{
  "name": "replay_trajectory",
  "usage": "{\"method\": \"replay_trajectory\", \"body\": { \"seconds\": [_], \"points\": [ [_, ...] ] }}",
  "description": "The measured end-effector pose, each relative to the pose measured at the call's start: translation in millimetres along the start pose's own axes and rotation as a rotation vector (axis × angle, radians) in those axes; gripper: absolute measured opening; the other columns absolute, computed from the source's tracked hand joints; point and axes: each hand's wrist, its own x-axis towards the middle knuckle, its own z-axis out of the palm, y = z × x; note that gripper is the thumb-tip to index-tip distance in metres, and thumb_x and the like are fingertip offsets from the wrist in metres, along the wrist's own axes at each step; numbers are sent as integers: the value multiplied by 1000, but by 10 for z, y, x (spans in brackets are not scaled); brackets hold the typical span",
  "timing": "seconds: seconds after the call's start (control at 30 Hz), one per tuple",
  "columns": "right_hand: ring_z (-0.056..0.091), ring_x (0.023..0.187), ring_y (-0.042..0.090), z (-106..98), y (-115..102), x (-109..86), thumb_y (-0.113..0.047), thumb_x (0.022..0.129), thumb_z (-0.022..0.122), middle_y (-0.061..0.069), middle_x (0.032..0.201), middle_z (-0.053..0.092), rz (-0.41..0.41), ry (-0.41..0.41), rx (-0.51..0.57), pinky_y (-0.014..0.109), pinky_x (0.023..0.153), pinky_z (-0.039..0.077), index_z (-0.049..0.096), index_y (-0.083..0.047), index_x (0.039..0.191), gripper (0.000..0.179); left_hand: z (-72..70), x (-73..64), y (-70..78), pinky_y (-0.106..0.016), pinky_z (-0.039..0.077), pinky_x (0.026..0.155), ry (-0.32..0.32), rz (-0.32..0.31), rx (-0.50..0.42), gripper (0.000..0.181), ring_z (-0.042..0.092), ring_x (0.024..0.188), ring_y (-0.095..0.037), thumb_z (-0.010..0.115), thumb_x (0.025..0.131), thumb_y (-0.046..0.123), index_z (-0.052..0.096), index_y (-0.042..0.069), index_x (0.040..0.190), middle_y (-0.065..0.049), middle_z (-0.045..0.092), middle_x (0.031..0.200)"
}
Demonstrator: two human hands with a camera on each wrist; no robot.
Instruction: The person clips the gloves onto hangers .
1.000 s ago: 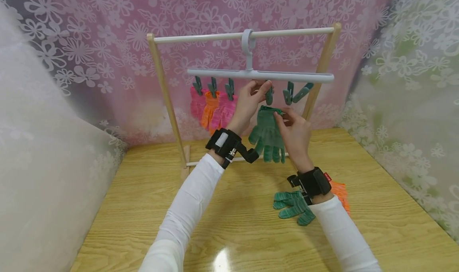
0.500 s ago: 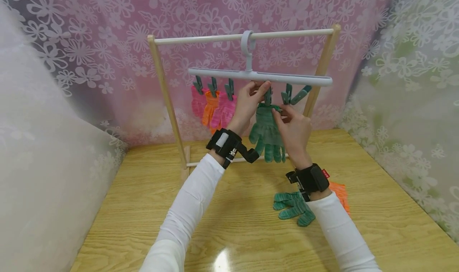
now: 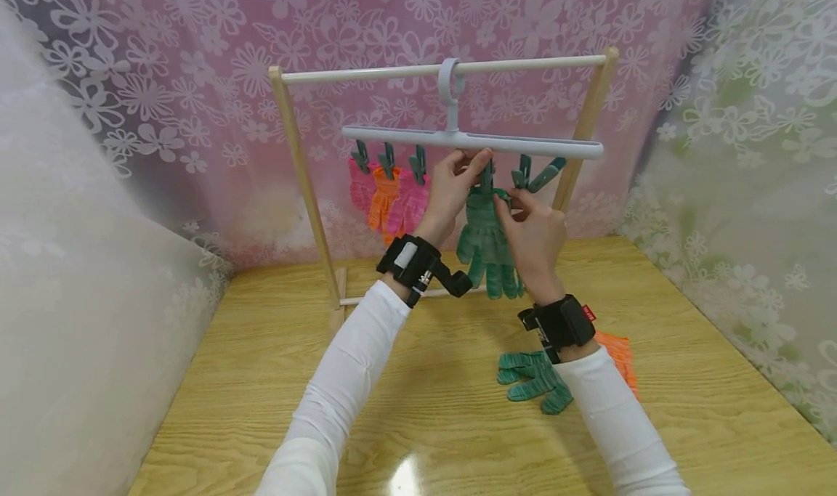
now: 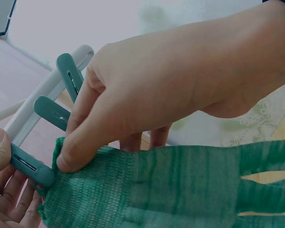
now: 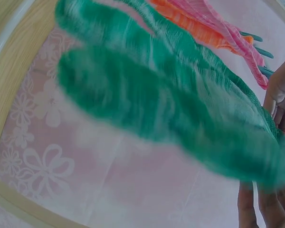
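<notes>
My left hand (image 3: 447, 194) grips the upper end of a dark green clip (image 4: 32, 170) below the grey hanger (image 3: 523, 144). A green knit glove (image 3: 482, 224) hangs fingers down, its cuff edge at the clip's lower end. At the cuff, beside that clip, my right hand (image 3: 539, 238) pinches the fabric between thumb and fingers. The left wrist view has the right thumb (image 4: 75, 154) pressed on the cuff, close to the clip tip. In the right wrist view the glove (image 5: 133, 95) is blurred and covers part of the fingers.
Pink gloves (image 3: 408, 202) and an orange glove (image 3: 384, 198) hang from clips on the hanger's left side. Two free clips (image 3: 522, 171) hang at the right. A wooden rack (image 3: 307, 191) carries the hanger. Another green glove (image 3: 532, 381) and an orange one (image 3: 620, 354) lie on the table.
The clip and the glove cuff have come together; a second ago a gap showed between them. The right hand and glove have shifted slightly left, and the hanger's right end has dipped a little.
</notes>
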Motion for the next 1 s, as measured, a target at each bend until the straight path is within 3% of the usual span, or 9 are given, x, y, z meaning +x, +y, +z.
{"method": "replay_trajectory", "body": {
  "seconds": [0.33,0.43,0.53,0.6,0.67,0.77,0.83,1.0],
  "points": [
    [74,69,31,16,-47,40,-29,96,73,17,89,77,55,58,79,43,59,56,79,-1,107,30,9,-8,7,-29,48,100,-8,-5,29,30,61,114,-15,63,103,28,69,4,119,-8,67,118],
    [74,68,30,21,-60,53,-29,96,74,16,90,77,61,73,108,27,59,54,79,-2,108,30,11,-24,17,-30,45,104,-13,-1,27,31,61,115,-15,63,103,28,68,4,121,-8,66,120],
    [74,69,30,31,-48,52,-28,96,74,16,90,77,70,67,131,9,60,44,79,-3,108,29,8,-34,14,-32,45,106,-20,9,34,31,60,117,-14,61,104,29,68,4,122,-8,66,122],
    [74,69,31,33,-37,48,-28,96,73,16,89,77,70,59,146,3,60,38,79,-3,109,28,-2,-46,0,-32,43,108,-39,17,31,33,58,122,-14,58,105,28,67,3,125,-8,65,127],
    [74,70,31,27,-25,38,-28,96,73,17,90,77,71,44,155,8,62,44,79,-4,111,29,-12,-53,-23,-31,41,111,-60,26,21,35,55,127,-14,55,107,28,65,3,129,-8,62,134],
    [74,73,32,7,1,8,-26,95,75,18,92,77,71,13,172,26,69,57,77,-3,113,30,-35,-61,-60,-31,39,114,-89,39,-4,38,51,133,-17,51,108,26,62,0,134,-10,58,141],
    [74,76,32,-9,29,-34,-25,93,77,19,95,77,76,-18,180,39,72,60,77,-2,114,31,-50,-61,-79,-32,39,114,-93,48,-3,38,51,134,-18,51,109,26,62,0,134,-11,57,143],
    [74,76,32,-23,150,-171,-20,90,80,19,97,76,63,-93,185,26,68,58,78,1,109,28,-98,-83,-116,-39,40,113,-72,34,45,39,50,136,-18,51,108,30,62,7,138,-7,56,146]
  ]
}}
